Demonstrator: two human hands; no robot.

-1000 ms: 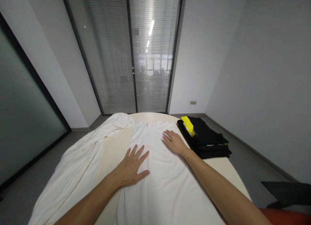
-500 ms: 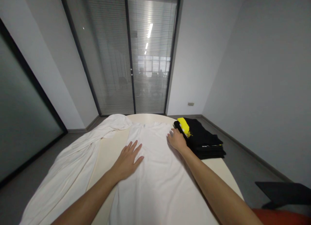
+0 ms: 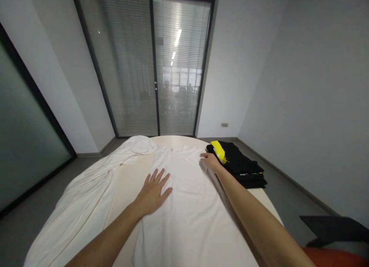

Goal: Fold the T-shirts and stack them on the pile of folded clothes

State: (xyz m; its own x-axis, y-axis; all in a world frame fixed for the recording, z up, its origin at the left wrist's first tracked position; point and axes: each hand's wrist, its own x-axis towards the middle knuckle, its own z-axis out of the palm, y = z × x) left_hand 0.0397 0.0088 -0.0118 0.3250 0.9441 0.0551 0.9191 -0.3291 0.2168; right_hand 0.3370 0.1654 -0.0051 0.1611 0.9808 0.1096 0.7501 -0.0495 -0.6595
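Observation:
A white garment (image 3: 187, 205) lies spread lengthwise on the pale table (image 3: 132, 178), with its neckline at the far end. My left hand (image 3: 152, 192) rests on its left edge, fingers spread and holding nothing. Near the garment's upper right corner is my right hand (image 3: 211, 162), its fingers bent together at the cloth's edge; whether cloth is pinched between them is hard to see. Just right of that hand sits a stack of folded black clothes (image 3: 242, 163) with a yellow item (image 3: 218, 150) on top.
More white cloth (image 3: 86, 198) is heaped along the table's left side and hangs over its edge. A dark chair part (image 3: 334, 228) and something red (image 3: 334, 257) are at the lower right. Glass doors (image 3: 178, 75) stand beyond the table.
My right hand's fingers have drawn closer together at the garment's edge. My left hand has shifted very slightly to the right, still spread.

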